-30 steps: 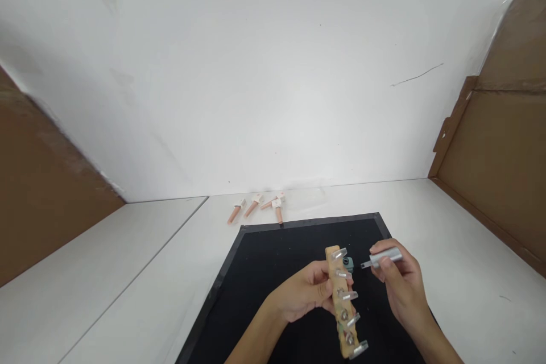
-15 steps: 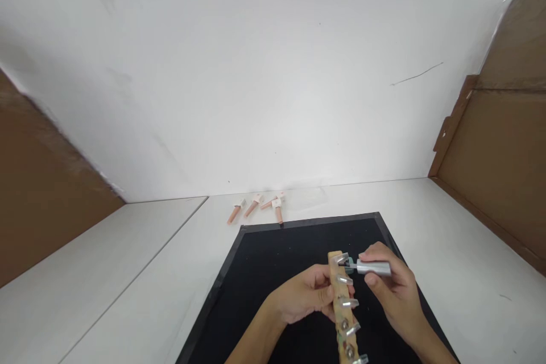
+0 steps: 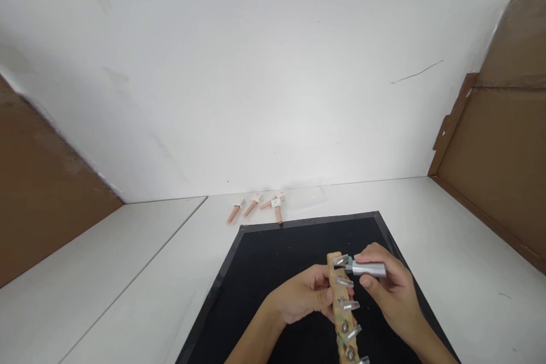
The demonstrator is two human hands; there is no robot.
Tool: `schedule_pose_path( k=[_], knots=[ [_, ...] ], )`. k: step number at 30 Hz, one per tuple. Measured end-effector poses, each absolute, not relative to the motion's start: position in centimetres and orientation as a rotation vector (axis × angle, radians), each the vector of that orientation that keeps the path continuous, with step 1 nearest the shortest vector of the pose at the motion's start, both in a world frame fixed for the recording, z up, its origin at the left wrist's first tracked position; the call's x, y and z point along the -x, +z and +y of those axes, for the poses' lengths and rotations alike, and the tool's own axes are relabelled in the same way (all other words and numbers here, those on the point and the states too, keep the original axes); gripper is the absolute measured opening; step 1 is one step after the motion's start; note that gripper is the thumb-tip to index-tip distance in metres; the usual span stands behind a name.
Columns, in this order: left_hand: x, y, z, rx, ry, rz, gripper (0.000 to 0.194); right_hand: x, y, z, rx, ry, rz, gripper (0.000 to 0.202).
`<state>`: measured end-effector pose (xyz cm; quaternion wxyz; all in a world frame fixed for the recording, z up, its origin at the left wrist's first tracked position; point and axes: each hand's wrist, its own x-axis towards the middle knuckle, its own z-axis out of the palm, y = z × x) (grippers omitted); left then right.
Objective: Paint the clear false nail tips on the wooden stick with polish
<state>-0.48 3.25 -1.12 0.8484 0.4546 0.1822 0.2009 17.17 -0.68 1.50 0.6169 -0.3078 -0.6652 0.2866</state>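
Note:
My left hand is closed around a narrow wooden strip, its thumb on the front face. Several clear nail tips stick out from the strip toward the right, some over round metal spots. Between thumb and fingers, my right hand pinches a nail polish brush by its silver cap handle. The brush end points left and is close to the top nail tip; whether it touches cannot be made out. Something small and teal shows behind the brush, partly hidden.
A black mat lies under my hands on the white table. Several small pink-and-white pieces lie past its far edge. A white wall rises behind, with brown cardboard panels on both sides.
My right hand has shifted slightly left with the brush, so its handle sits nearer the strip. My left hand and the strip stay almost in place.

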Motion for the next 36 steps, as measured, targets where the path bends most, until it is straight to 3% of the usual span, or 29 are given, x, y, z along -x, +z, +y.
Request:
schedule_pose_path(
  k=[29, 36],
  knots=[
    [0.85, -1.09, 3.11, -0.994, 0.415, 0.404, 0.044, -17.48, 1.40, -0.78, 0.775, 0.644, -1.404, 0.009],
    [0.97, -1.13, 3.14, -1.032, 0.412, 0.407, 0.043, -17.44, 0.95, -0.70, 0.704, 0.799, -1.309, 0.015]
  ],
)
